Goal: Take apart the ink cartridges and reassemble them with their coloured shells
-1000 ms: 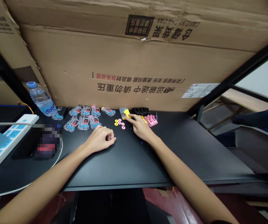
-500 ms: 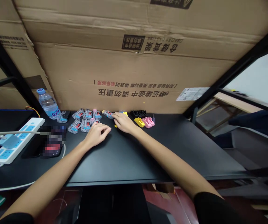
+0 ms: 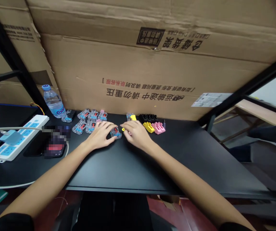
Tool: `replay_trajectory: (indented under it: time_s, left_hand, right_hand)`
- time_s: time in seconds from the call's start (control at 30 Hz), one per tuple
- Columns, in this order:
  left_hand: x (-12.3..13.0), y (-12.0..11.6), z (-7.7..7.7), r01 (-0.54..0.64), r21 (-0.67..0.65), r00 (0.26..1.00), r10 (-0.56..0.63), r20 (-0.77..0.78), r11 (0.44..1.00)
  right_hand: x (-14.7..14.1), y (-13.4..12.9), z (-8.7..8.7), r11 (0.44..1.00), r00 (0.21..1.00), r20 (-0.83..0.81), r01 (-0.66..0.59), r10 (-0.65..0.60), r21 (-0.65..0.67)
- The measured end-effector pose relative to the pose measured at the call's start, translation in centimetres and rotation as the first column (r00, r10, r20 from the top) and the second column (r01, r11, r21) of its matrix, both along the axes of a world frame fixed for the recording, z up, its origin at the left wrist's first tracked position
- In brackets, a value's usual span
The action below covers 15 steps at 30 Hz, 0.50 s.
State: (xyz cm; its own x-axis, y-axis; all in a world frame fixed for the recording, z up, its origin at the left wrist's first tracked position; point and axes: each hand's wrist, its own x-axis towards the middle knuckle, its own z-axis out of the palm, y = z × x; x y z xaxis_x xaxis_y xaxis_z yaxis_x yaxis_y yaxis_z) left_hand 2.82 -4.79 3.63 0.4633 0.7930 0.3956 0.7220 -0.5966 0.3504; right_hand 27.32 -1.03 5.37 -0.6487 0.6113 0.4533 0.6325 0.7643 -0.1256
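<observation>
Between the thumb and forefinger of my left hand (image 3: pixel 100 135) is a clear wire connector (image 3: pixel 116 132) with orange and blue parts, low at the desk top. My right hand (image 3: pixel 136 134) is just to its right, fingers curled inward; what they hold, if anything, is hidden. A tiny yellow round piece (image 3: pixel 123 129) lies by its fingertips. Beyond that hand sits another clear connector (image 3: pixel 128 116) beside a yellow piece (image 3: pixel 133 117). Several similar clear connectors (image 3: pixel 79 126) lie in rows left of my left hand, one partly covered by it.
To the right are a black holder (image 3: pixel 148 117), yellow holder (image 3: pixel 148 127), pink holder (image 3: pixel 158 128) and small dark bottle (image 3: pixel 164 124). At left stand a water bottle (image 3: pixel 53 102), power strip (image 3: pixel 29 131) and phone (image 3: pixel 35 148). Cardboard (image 3: pixel 128 64) walls the back.
The connector under my right fingers at the back has come nearer and is now at my left hand. My right hand has drawn back and curled; my left fingers have reached out. The view shifted slightly.
</observation>
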Motion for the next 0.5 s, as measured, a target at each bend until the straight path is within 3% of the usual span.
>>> replay_trajectory:
  time_s: [0.17, 0.3, 0.37, 0.5]
  left_hand:
    - [0.2, -0.7, 0.7, 0.186, -0.103, 0.98, -0.192, -0.049, 0.977]
    - [0.5, -1.2, 1.1, 0.246, -0.139, 0.965, -0.255, -0.056, 0.959]
    - [0.7, -1.2, 1.1, 0.271, -0.153, 0.959, -0.28, -0.045, 0.95]
    - [0.4, -0.8, 0.9, 0.245, -0.156, 0.965, -0.256, -0.055, 0.957]
  right_hand:
    - [5.7, 4.7, -0.7, 0.963, 0.94, -0.231, 0.268, -0.253, 0.034]
    - [10.7, 6.8, -0.9, 0.893, 0.861, -0.267, 0.45, -0.433, 0.006]
    - [12.2, 6.9, -0.7, 0.87, 0.846, -0.222, 0.493, -0.485, -0.022]
    - [12.7, 6.6, -0.3, 0.884, 0.879, -0.093, 0.464, -0.468, -0.059]
